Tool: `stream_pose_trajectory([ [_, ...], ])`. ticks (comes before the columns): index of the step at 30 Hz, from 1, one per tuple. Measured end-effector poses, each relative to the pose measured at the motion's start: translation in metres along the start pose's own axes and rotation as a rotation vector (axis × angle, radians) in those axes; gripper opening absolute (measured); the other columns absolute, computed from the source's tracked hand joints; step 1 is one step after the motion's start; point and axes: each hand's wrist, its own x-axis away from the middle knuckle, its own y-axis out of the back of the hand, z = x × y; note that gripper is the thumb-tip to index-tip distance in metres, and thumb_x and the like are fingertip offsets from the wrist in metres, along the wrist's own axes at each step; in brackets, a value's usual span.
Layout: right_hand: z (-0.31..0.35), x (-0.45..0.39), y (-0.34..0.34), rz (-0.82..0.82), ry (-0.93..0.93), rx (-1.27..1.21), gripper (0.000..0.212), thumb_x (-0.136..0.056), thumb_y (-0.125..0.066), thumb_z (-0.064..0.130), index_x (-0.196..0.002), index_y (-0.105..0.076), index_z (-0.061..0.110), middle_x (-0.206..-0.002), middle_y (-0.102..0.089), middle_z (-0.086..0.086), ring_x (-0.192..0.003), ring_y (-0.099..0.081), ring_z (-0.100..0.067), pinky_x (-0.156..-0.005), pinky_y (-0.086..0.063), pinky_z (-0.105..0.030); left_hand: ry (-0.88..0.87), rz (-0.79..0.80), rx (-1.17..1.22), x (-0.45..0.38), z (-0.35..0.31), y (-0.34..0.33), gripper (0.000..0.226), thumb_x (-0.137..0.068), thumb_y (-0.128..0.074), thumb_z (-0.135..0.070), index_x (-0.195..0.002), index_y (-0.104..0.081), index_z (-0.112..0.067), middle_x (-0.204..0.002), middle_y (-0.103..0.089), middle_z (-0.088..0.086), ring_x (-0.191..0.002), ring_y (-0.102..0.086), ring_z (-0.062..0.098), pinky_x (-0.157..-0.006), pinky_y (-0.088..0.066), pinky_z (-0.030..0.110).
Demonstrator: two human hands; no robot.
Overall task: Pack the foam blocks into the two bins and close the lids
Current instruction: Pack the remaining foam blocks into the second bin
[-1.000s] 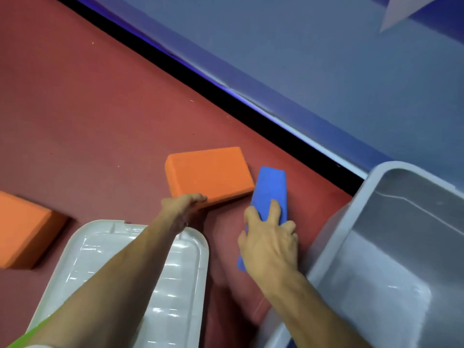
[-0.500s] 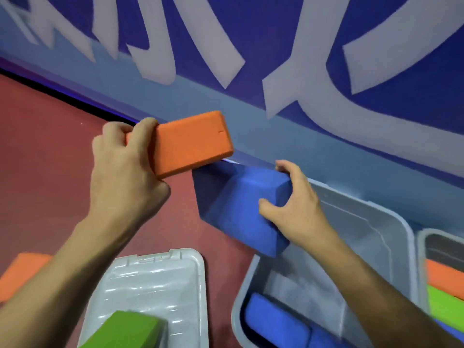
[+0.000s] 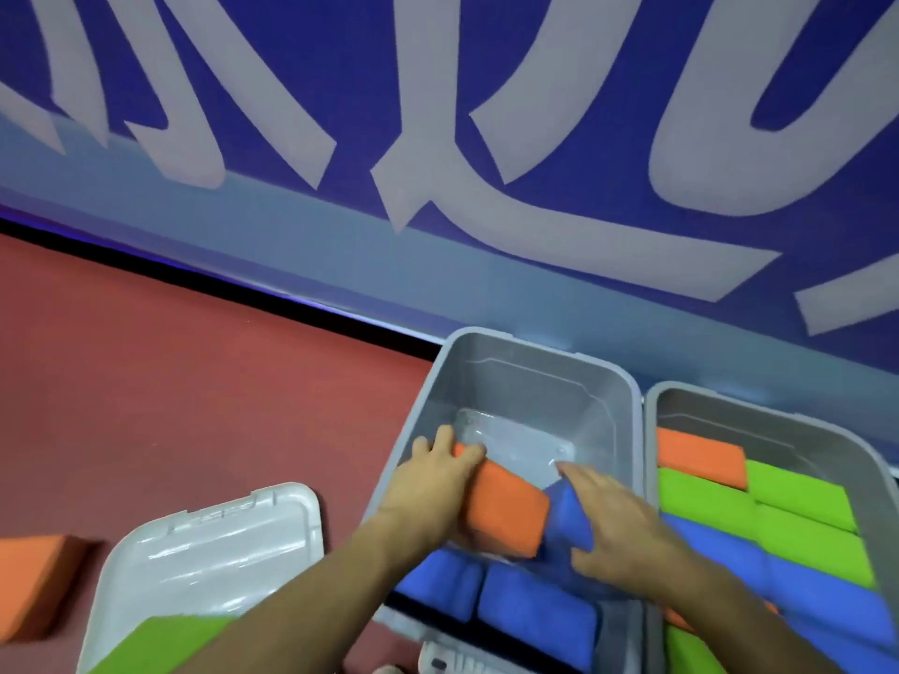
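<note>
Left hand [image 3: 433, 484] wrapped over the far end of an orange foam block [image 3: 506, 510], right hand [image 3: 618, 522] spread flat, fingers loosely open, across a blue foam block [image 3: 566, 518] just beside it, both blocks low inside the left grey bin [image 3: 491, 377] above a row of blue blocks [image 3: 530, 610]; likely light, soft and squashy, not slippery, so best taken across the short sides and pressed down flat. Right bin [image 3: 798, 425] alongside nearly full of orange, green and blue blocks; white lid [image 3: 233, 542] on the red floor [image 3: 170, 381] with a green block [image 3: 160, 639] on it, needing clearing off before closing; another orange block [image 3: 34, 576] loose at the far left.
</note>
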Motion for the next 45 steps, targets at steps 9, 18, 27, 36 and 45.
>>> stream_pose_trajectory([
  [9, -0.033, -0.021, -0.141, 0.146, -0.019, -0.054, 0.091, -0.068, -0.050, 0.037, -0.150, -0.019, 0.014, -0.156, -0.009, 0.003, -0.143, -0.022, -0.017, -0.112, -0.007, -0.028, 0.201, 0.194, -0.379, -0.021, 0.025, -0.093, 0.075, -0.075, -0.073, -0.027, -0.133, -0.025, -0.025, -0.124, -0.037, 0.010, -0.108, -0.045, 0.029, -0.084, -0.041, 0.040],
  [18, -0.034, -0.051, -0.175, 0.134, -0.055, 0.050, 0.097, -0.069, -0.044, 0.050, -0.152, -0.005, 0.019, -0.158, 0.005, 0.001, -0.145, 0.001, -0.018, -0.114, 0.003, -0.036, 0.203, 0.361, -0.652, -0.064, 0.022, -0.154, 0.060, -0.103, -0.021, -0.022, -0.149, 0.007, 0.004, -0.156, -0.002, 0.034, -0.141, -0.008, 0.052, -0.112, -0.017, 0.058],
  [27, 0.004, -0.078, -0.141, 0.347, -0.082, 0.250, 0.093, -0.078, -0.049, 0.043, -0.152, 0.002, 0.019, -0.160, 0.012, -0.007, -0.146, 0.008, -0.029, -0.115, -0.003, -0.051, -0.101, 0.296, -0.171, -0.022, 0.075, -0.099, 0.086, -0.083, -0.062, -0.032, -0.152, -0.015, -0.010, -0.155, -0.019, 0.022, -0.140, -0.023, 0.040, -0.113, -0.028, 0.049],
  [36, 0.230, -0.109, -0.143, -0.002, 0.618, 0.097, 0.047, -0.072, -0.052, 0.038, -0.116, -0.057, 0.022, -0.113, -0.060, 0.003, -0.105, -0.056, -0.024, -0.082, -0.050, -0.040, 0.264, 0.309, -0.185, 0.201, 0.279, -0.036, 0.079, -0.078, -0.066, -0.041, -0.144, -0.030, -0.018, -0.131, -0.048, 0.010, -0.117, -0.048, 0.033, -0.094, -0.044, 0.044],
  [45, 0.310, -0.071, -0.273, 0.558, 1.108, 0.319, 0.077, -0.063, -0.068, 0.060, -0.124, -0.040, 0.023, -0.126, -0.047, -0.005, -0.109, -0.050, -0.029, -0.081, -0.049, -0.042, 0.235, 0.546, -0.247, 0.328, 0.294, -0.158, 0.110, -0.087, -0.066, -0.027, -0.146, 0.027, -0.036, -0.159, -0.001, 0.019, -0.143, -0.006, 0.043, -0.112, -0.009, 0.063],
])
